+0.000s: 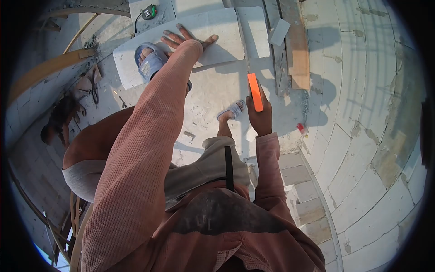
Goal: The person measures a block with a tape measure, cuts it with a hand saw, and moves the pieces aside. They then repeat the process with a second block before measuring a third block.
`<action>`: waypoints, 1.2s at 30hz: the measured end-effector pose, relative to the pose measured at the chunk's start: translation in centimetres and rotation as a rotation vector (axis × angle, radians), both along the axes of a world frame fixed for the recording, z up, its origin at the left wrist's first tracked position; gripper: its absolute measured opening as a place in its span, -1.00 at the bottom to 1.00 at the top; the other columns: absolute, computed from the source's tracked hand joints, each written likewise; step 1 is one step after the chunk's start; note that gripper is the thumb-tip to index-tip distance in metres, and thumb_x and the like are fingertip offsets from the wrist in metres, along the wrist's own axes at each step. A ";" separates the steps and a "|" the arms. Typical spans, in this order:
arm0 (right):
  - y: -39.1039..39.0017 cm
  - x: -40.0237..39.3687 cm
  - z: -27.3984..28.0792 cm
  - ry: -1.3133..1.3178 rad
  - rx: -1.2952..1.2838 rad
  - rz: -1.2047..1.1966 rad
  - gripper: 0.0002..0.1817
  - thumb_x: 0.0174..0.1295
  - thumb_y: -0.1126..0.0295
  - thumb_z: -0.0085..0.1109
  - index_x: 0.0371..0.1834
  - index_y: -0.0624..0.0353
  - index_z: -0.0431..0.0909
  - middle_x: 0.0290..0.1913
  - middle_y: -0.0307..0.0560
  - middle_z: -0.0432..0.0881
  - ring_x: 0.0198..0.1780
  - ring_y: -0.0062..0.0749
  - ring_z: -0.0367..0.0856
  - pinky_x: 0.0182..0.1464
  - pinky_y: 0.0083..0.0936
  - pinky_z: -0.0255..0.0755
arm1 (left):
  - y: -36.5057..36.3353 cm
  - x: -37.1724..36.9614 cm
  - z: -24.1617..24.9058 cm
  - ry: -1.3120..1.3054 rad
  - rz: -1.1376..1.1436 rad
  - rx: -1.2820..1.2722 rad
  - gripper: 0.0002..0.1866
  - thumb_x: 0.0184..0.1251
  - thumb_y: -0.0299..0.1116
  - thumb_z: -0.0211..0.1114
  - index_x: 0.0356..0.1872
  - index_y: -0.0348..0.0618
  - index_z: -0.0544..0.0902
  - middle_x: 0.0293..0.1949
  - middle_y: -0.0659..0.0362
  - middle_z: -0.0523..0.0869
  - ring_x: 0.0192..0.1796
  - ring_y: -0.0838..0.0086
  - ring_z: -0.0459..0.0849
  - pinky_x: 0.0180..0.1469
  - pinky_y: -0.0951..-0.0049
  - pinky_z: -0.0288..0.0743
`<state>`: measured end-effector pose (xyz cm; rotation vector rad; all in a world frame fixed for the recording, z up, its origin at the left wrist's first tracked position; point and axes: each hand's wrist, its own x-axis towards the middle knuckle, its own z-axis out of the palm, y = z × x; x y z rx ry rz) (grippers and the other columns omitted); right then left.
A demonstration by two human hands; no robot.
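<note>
My left hand (190, 38) lies flat with fingers spread on a large white block (213, 34). Beside it, my foot in a blue-grey sandal (152, 61) also presses on the block. My right hand (260, 113) is wrapped around the orange handle of a hand saw (255, 93). The saw's thin blade, seen edge-on, points away from me along a line across the block, near its right end. To the right of that line is the narrower end section (253, 34) of white material.
A tape measure (148, 12) lies beyond the block. A small white offcut (279, 31) rests by a wooden plank (300, 59) at right. A block wall (358, 113) rises along the right side. Another person (61, 115) is at the far left, near curved timber (45, 72).
</note>
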<state>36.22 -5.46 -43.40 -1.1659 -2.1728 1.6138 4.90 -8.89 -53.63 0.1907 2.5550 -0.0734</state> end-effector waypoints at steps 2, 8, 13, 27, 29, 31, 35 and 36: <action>-3.3 3.5 1.6 -0.062 -0.096 -0.041 -0.33 0.35 0.48 0.12 0.55 0.22 0.23 0.24 0.29 0.61 -0.04 0.05 0.75 -0.07 -0.31 0.60 | -0.6 1.0 -0.2 0.014 -0.011 -0.029 0.62 -0.37 0.77 0.28 0.64 0.14 -0.39 0.55 -0.34 -0.63 0.48 -0.37 -0.86 0.22 -0.88 -0.38; -10.4 13.0 8.6 -0.277 -0.141 -0.012 -0.39 0.38 0.53 0.04 0.53 0.29 0.27 0.44 0.19 0.47 0.42 -0.11 0.51 0.32 -0.33 0.44 | -0.1 0.9 0.5 0.023 0.031 -0.018 0.62 -0.40 0.80 0.25 0.65 0.19 -0.40 0.59 -0.28 -0.54 0.54 -0.34 -0.75 0.29 -0.82 -0.36; 1.2 -1.1 1.4 -0.067 -0.160 0.016 -0.48 0.40 0.48 0.16 0.43 0.30 0.39 0.18 0.07 0.64 0.03 -0.43 0.64 0.09 -0.46 0.52 | 0.2 0.3 0.8 0.001 0.020 0.020 0.64 -0.41 0.76 0.31 0.65 0.15 -0.38 0.55 -0.32 -0.63 0.47 -0.33 -0.89 0.24 -0.87 -0.37; 0.5 0.1 0.3 0.028 -0.120 -0.053 -0.45 0.33 0.51 0.17 0.42 0.26 0.42 -0.11 -0.09 0.66 -0.23 -0.50 0.52 -0.07 -0.48 0.50 | 0.0 0.8 0.1 0.068 0.047 0.048 0.63 -0.44 0.78 0.31 0.65 0.24 -0.38 0.57 -0.26 -0.61 0.52 -0.28 -0.83 0.32 -0.80 -0.32; 1.6 -0.4 -1.5 0.089 -0.006 -0.021 -0.36 0.29 0.44 0.19 0.48 0.19 0.32 -0.08 0.14 0.70 -0.33 -0.26 0.67 -0.19 -0.40 0.57 | 0.8 0.0 0.2 0.115 0.028 0.071 0.62 -0.41 0.77 0.31 0.65 0.22 -0.38 0.57 -0.26 -0.62 0.52 -0.29 -0.82 0.32 -0.80 -0.34; -0.6 0.4 0.1 -0.040 -0.074 -0.046 -0.36 0.30 0.43 0.17 0.48 0.19 0.31 -0.07 0.14 0.71 -0.29 -0.20 0.71 -0.16 -0.37 0.58 | -0.4 0.9 -0.1 0.163 -0.012 0.063 0.58 -0.32 0.76 0.26 0.65 0.15 -0.39 0.59 -0.30 -0.54 0.54 -0.36 -0.75 0.33 -0.78 -0.37; -7.9 9.3 2.4 -0.134 -0.214 -0.135 -0.39 0.30 0.54 0.08 0.47 0.24 0.33 0.37 0.09 0.54 0.16 -0.13 0.68 0.19 -0.31 0.53 | -0.4 0.2 -1.1 0.082 0.013 0.008 0.60 -0.39 0.73 0.36 0.66 0.21 -0.32 0.56 -0.28 -0.65 0.51 -0.34 -0.82 0.29 -0.82 -0.31; -9.8 12.3 3.4 -0.178 -0.189 -0.106 -0.38 0.30 0.53 0.09 0.48 0.23 0.31 0.38 0.08 0.53 0.17 -0.13 0.69 0.19 -0.32 0.53 | -0.3 0.6 -1.0 0.117 0.017 0.023 0.60 -0.39 0.72 0.37 0.66 0.18 -0.29 0.56 -0.31 -0.63 0.49 -0.37 -0.84 0.24 -0.86 -0.31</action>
